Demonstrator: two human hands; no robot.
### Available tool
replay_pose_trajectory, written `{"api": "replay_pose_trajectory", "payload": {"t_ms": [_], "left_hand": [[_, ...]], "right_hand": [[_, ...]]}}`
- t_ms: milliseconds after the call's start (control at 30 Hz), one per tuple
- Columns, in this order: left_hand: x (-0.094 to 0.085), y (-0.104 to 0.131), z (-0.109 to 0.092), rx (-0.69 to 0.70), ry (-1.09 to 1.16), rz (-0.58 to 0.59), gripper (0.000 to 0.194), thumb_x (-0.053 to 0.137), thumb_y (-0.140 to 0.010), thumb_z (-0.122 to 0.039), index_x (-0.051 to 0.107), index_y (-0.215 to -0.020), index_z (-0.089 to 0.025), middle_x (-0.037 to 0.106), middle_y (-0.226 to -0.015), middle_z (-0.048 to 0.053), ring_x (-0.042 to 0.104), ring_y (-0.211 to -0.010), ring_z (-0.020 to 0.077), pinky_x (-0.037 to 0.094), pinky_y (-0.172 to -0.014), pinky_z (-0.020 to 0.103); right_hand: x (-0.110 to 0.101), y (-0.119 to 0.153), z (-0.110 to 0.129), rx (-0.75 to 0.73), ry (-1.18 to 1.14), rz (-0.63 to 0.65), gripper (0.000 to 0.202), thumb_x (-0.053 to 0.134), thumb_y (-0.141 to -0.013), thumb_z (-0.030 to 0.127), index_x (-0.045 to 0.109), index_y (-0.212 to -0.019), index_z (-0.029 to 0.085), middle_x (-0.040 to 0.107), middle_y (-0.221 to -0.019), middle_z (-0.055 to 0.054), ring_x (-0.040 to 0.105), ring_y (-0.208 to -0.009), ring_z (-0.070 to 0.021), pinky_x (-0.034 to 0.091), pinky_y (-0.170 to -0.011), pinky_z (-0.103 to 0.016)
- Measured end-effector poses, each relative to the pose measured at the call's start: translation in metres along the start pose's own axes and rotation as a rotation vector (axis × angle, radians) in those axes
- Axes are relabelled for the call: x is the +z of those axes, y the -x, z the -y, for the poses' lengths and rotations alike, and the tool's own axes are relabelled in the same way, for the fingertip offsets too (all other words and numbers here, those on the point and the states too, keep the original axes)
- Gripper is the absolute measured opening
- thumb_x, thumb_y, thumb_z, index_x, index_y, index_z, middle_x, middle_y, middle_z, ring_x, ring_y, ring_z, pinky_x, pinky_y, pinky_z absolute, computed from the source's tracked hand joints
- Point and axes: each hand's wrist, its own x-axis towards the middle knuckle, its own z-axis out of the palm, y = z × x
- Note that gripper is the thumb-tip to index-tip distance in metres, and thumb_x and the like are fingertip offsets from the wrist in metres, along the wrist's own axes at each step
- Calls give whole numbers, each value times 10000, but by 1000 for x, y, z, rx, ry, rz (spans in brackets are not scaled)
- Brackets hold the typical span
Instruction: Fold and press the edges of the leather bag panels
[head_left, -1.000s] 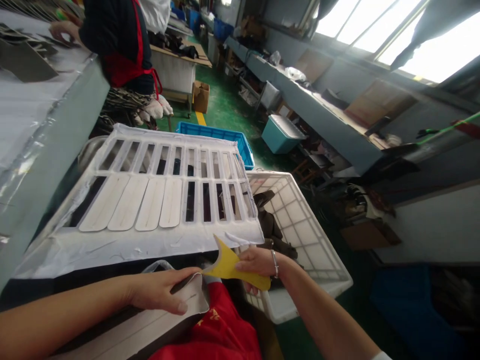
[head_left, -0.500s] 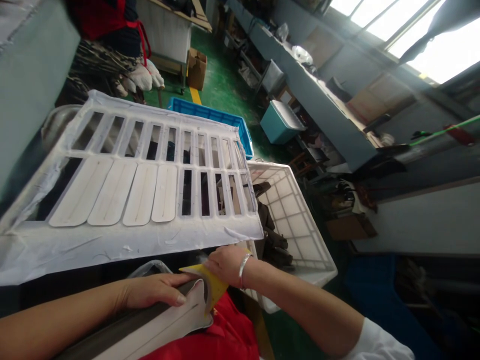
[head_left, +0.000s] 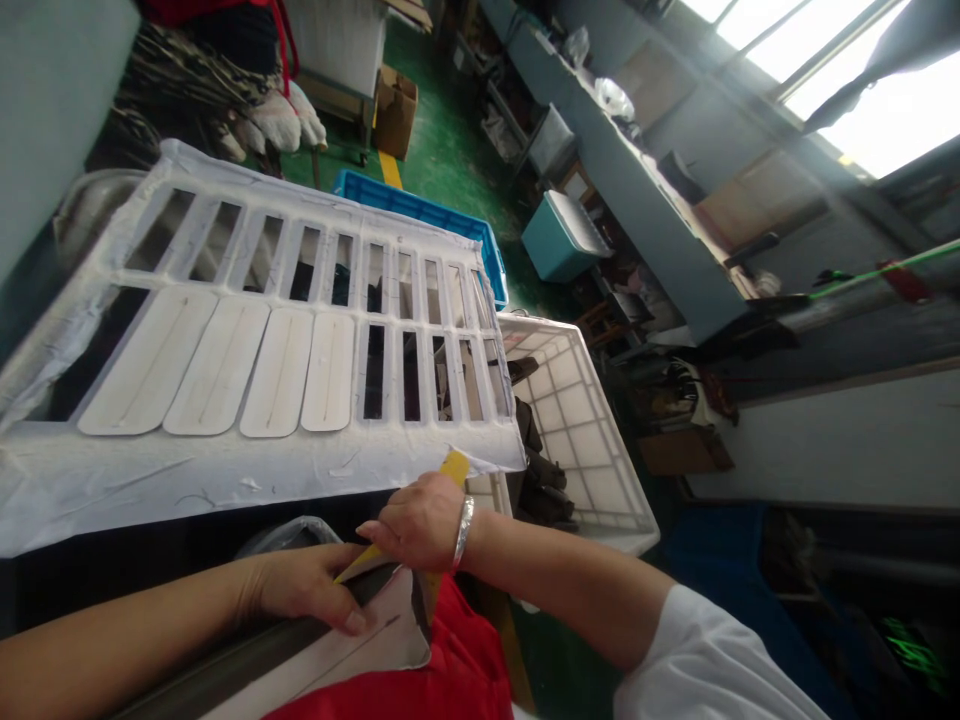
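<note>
Low in front of me, my left hand (head_left: 315, 590) grips a long dark grey piece with a white underside (head_left: 360, 645), its thumb pressed on the white face. A pencil-like line runs along that face, and the near end lies against my red apron (head_left: 457, 640). My right hand (head_left: 424, 525), with a silver bracelet, is closed on a thin yellow sheet (head_left: 454, 465) at the end of this piece. The sheet shows above the fist and below it, between the hands. Beyond them stands a white cloth-covered slotted frame (head_left: 255, 475) carrying several white rounded strips (head_left: 255, 372).
Right of the frame is a white crate (head_left: 592, 420) with dark rolled pieces (head_left: 544, 475). Behind it are a blue crate (head_left: 420, 220) and a turquoise lidded box (head_left: 562, 240). A person's white-gloved hand (head_left: 281, 120) shows at upper left. A long bench (head_left: 622, 190) lines the wall.
My right hand has shifted slightly left, closer to my left hand, and the yellow sheet now sticks up above its fist. The view has moved a little.
</note>
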Motion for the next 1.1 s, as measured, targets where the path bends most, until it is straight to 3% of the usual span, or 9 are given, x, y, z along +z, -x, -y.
{"api": "replay_pose_trajectory", "payload": {"t_ms": [200,467,567,633,700,767,867,967,1100], "left_hand": [[1,3,-2,34,1,13,481,719,-573,-324,602,-1019,-187,665,-923,-16,593,-930,249,454,-836,317],[1,0,-6,96,-136,27,369,689,-651,-317,625,-991,-187,651,-901,-32,586,-897,213,447,-827,285],[1,0,-3,110,-88,19,503,732,-605,-374,603,-1062,-206,654,-949,-27,582,-935,230,438,-850,298],[2,0,-2,158,-34,48,639,725,-577,-505,578,-1123,-207,646,-1036,-2,568,-989,256,424,-885,321],[3,0,-2,177,46,32,689,555,-667,-666,568,-1156,-181,632,-1102,35,548,-1038,273,407,-917,347],[5,-1,-2,132,71,-70,683,311,-800,-679,579,-1152,-160,639,-1097,45,538,-1064,258,384,-950,351],[6,-1,-5,86,-106,-184,626,214,-880,-585,597,-1142,-165,651,-1070,17,521,-1090,223,325,-1014,329],[6,1,-9,172,-330,-231,580,254,-883,-563,586,-1168,-184,634,-1115,8,509,-1106,222,302,-1038,320],[7,7,-11,247,-539,-218,496,243,-915,-450,515,-1256,-214,555,-1259,12,487,-1148,213,300,-1046,315]], "right_hand": [[-1,0,4,50,-33,60,489,322,-932,424,654,-684,163,675,-719,-37,622,-693,-150,310,-530,-236],[11,11,1,11,-23,-61,494,327,-927,428,625,-644,154,635,-629,-24,607,-623,-143,303,-511,-223],[10,10,3,66,-28,-18,499,320,-928,428,638,-654,158,659,-675,-33,618,-647,-153,301,-503,-226],[8,9,4,96,-34,23,501,310,-931,428,650,-677,163,676,-721,-44,626,-676,-159,303,-502,-233],[7,8,4,115,-47,59,509,295,-934,440,658,-705,168,682,-745,-50,627,-694,-162,314,-511,-241],[7,9,4,131,-68,78,510,286,-936,445,658,-726,168,683,-755,-54,623,-696,-161,332,-527,-248],[10,12,5,163,-73,48,478,300,-935,410,651,-726,162,679,-752,-62,617,-686,-164,351,-542,-256],[14,16,7,170,-56,-18,471,303,-935,392,637,-695,163,670,-717,-54,620,-665,-171,357,-548,-258],[15,18,9,143,-52,-36,495,287,-939,407,633,-682,164,669,-706,-52,623,-659,-176,357,-545,-265]]}}
